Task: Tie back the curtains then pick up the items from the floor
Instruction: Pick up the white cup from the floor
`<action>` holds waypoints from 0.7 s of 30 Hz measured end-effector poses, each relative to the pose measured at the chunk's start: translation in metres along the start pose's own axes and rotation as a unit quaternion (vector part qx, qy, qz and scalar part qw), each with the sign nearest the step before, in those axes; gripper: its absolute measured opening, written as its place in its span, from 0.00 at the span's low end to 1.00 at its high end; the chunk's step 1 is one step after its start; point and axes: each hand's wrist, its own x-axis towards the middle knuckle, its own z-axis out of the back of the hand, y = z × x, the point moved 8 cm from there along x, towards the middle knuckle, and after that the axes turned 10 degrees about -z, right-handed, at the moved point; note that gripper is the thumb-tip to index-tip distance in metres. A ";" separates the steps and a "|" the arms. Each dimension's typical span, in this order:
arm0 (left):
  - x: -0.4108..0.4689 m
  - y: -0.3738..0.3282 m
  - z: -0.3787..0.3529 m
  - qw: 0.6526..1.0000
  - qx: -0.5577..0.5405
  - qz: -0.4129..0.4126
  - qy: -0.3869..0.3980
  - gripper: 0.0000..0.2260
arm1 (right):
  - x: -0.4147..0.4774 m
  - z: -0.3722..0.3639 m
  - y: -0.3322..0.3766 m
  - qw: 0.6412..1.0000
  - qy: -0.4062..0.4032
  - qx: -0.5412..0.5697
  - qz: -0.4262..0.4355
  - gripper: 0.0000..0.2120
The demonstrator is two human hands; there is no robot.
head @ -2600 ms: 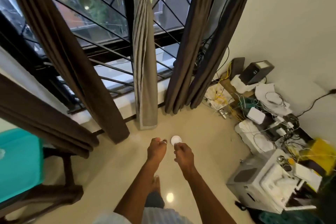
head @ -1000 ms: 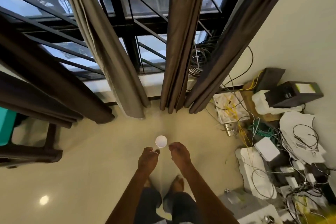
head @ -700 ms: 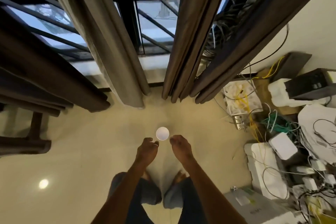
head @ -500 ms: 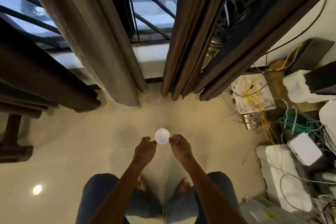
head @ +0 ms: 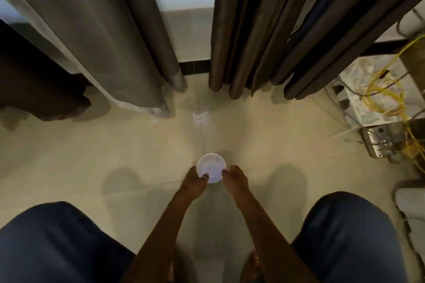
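The small white round plastic bowl [head: 211, 166] sits down at the beige tiled floor [head: 138, 156], left hand [head: 192, 182] and right hand [head: 235, 177] pinching opposite rim edges. It seems light, stiff and slick, best held by the rim

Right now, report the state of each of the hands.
Left hand: pinches the white bowl at its rim.
Right hand: grips the rim's opposite side.

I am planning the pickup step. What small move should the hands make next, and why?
Probably close both hands on the white bowl and lift it straight up: it sits upright on the floor, the left hand pinches its rim and the right hand touches the opposite side.
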 end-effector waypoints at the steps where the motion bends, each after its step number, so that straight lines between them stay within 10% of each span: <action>1: 0.008 0.007 -0.005 1.000 -0.009 -0.002 0.001 0.25 | 0.009 -0.005 -0.003 1.000 -0.002 0.006 -0.003 0.19; 11: 0.014 0.017 0.010 0.990 -0.100 -0.016 -0.099 0.26 | -0.007 0.004 0.013 0.993 -0.044 0.092 0.063 0.14; 21: -0.165 -0.099 0.077 0.963 -0.218 -0.048 -0.152 0.20 | -0.190 0.073 0.038 0.955 0.030 0.293 0.045 0.11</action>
